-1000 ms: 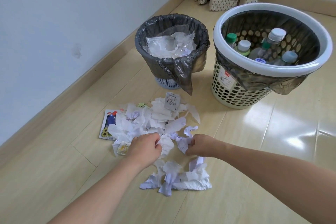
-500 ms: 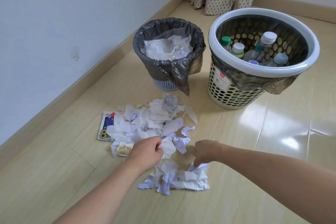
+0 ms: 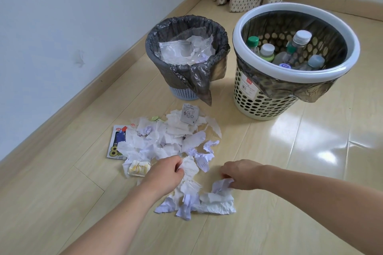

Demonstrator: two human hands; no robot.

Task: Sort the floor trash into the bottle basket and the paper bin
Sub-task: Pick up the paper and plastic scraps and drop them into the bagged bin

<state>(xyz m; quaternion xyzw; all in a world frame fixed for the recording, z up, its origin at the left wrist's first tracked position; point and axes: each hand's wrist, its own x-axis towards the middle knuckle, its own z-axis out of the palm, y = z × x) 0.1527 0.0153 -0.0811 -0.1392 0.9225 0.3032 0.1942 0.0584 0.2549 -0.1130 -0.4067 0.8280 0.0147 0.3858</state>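
The left hand [image 3: 165, 172], fingers curled, pinches a torn white paper scrap [image 3: 189, 166] at the near edge of the pile of torn and crumpled white paper [image 3: 172, 141] — the landmark for what follows; the right hand [image 3: 241, 174], just right of the pile's near end, grips a crumpled white paper wad [image 3: 222, 185] with fingers curled down upon it. Neither piece appears to be lifted clear of the floor. Beyond the pile stands the small paper bin lined with a grey plastic bag [image 3: 187, 27], already holding white sheets and a clear zip pouch; beyond and to the right of the pile stands the large cream perforated bottle basket with a white rim [image 3: 298, 77], which contains several capped plastic bottles. No bottle is visible on the pale wooden floor [image 3: 290, 151], so the bottle share seems finished, whereas the paper share is judged well short of done — most of the pile remains. The scraps are thin, ragged-edged and creased, some faintly lilac in shade; a printed colour leaflet [image 3: 117, 144] protrudes at the pile's left, a small yellow-marked wrapper [image 3: 139, 168] lies at its near-left edge, and a grey printed tag [image 3: 189, 114] rests at its far edge.
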